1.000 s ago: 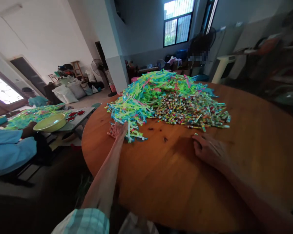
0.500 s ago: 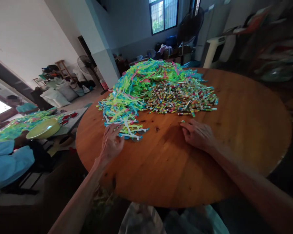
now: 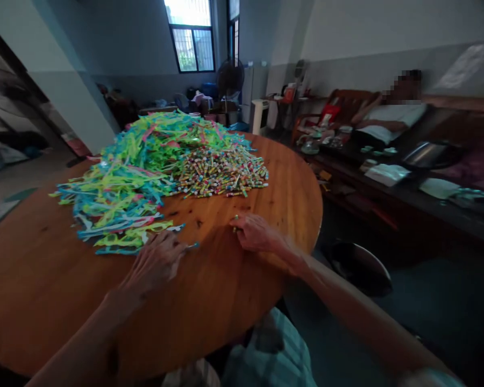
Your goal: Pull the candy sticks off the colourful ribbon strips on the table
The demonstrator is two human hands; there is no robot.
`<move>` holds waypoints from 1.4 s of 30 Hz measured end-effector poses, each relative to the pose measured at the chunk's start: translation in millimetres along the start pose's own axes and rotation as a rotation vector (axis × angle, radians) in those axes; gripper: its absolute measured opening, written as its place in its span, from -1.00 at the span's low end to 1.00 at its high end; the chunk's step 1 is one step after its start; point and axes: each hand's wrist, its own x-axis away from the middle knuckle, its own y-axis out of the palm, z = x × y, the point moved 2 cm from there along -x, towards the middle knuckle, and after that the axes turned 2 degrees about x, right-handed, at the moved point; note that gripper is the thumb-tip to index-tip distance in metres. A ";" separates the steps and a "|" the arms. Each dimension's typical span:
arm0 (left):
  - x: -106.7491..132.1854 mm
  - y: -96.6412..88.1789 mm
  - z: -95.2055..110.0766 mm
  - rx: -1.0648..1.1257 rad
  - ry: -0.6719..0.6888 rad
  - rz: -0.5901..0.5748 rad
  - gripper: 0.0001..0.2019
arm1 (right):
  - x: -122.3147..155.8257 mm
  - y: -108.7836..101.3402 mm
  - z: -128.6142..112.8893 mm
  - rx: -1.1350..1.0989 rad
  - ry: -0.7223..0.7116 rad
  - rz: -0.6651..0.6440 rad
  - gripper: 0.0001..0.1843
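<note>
My left hand [image 3: 159, 255] is at the near edge of a loose heap of blue, yellow, white and pink plastic strips [image 3: 125, 188]. Its fingers are pinched on a thin strip whose blue tip [image 3: 193, 245] sticks out to the right. My right hand [image 3: 256, 231] is closed over the table, to the right of the left one. A small patterned stick [image 3: 236, 223] shows at its fingertips, mostly hidden by the fingers. Beyond the right hand lies a pile of short, multicoloured patterned sticks [image 3: 223, 172], touching the strips.
The round wooden table [image 3: 210, 306] carries both piles. To the right, a person [image 3: 395, 121] sits behind a dark low table [image 3: 419, 177] with a kettle [image 3: 429, 155] and papers. A round dark stool [image 3: 361, 267] stands near the table's right side.
The view has swung to the right. My left hand has gone from resting open by the strips to pinching one and drawing it rightwards. My right hand keeps its small stick.
</note>
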 end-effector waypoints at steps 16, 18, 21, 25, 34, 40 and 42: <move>-64.7 -3.7 31.2 0.248 -0.009 0.233 -0.77 | -11.0 25.3 -11.0 0.118 0.086 0.047 -0.72; -73.4 -8.0 28.6 0.369 -0.022 0.404 -0.79 | -16.2 24.0 -8.3 0.027 0.035 0.041 -0.75; -87.3 2.2 29.8 0.382 0.045 0.392 -0.80 | -16.2 11.2 6.5 -0.167 0.154 0.065 -0.74; -94.6 18.6 41.7 0.229 0.093 0.153 -0.77 | 3.5 -6.2 26.1 -0.537 0.213 0.037 -0.61; -90.1 22.6 51.8 0.252 0.079 0.075 -0.80 | 24.9 -10.4 23.6 -0.713 0.117 -0.065 -0.56; -89.1 24.9 51.0 0.286 0.083 0.054 -0.82 | 22.4 -3.7 26.1 -0.807 0.079 -0.123 -0.61; -88.8 24.2 51.1 0.301 0.097 0.054 -0.82 | 22.5 -1.0 28.1 -0.835 0.076 -0.117 -0.62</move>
